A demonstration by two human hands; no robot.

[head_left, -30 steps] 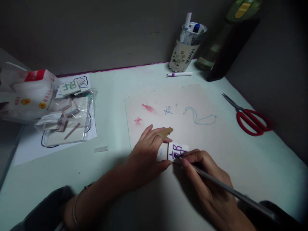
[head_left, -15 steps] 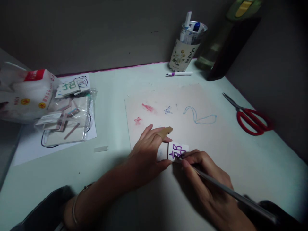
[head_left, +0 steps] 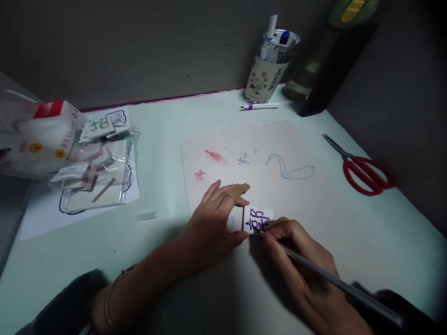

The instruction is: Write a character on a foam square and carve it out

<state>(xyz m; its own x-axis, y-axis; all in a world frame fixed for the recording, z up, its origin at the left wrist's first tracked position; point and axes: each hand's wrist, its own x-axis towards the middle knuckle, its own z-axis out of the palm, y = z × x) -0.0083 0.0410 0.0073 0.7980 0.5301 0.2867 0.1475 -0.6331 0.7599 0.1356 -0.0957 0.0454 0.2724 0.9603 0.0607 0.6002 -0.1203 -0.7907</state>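
Note:
My left hand (head_left: 211, 216) holds a small white rubber block (head_left: 235, 220) flat on the brown paper sheet (head_left: 240, 288), thumb along its near edge and fingers along its far edge. A dark line crosses the block, and a purple character (head_left: 256, 218) is marked on its right part. A tan strip (head_left: 240, 190) is wrapped around one finger and juts past it. My right hand (head_left: 303, 265) is closed in a pen grip around a slim grey craft knife (head_left: 335, 278). Its tip meets the block near the character's lower left; the fingers partly hide the block's right end.
Red-handled scissors (head_left: 366, 174) lie at right. A purple-and-white marker (head_left: 261, 106) lies before a cup of pens (head_left: 267, 74); a green bottle (head_left: 303, 70) stands behind. At left are a plastic bag (head_left: 45, 135), a clear packet of pieces (head_left: 101, 181) and a whitish strip (head_left: 146, 216).
Hardly anything differs. The craft knife's tip has shifted very slightly at the character's lower part, while both hands keep their hold. The whole view has drifted a few pixels.

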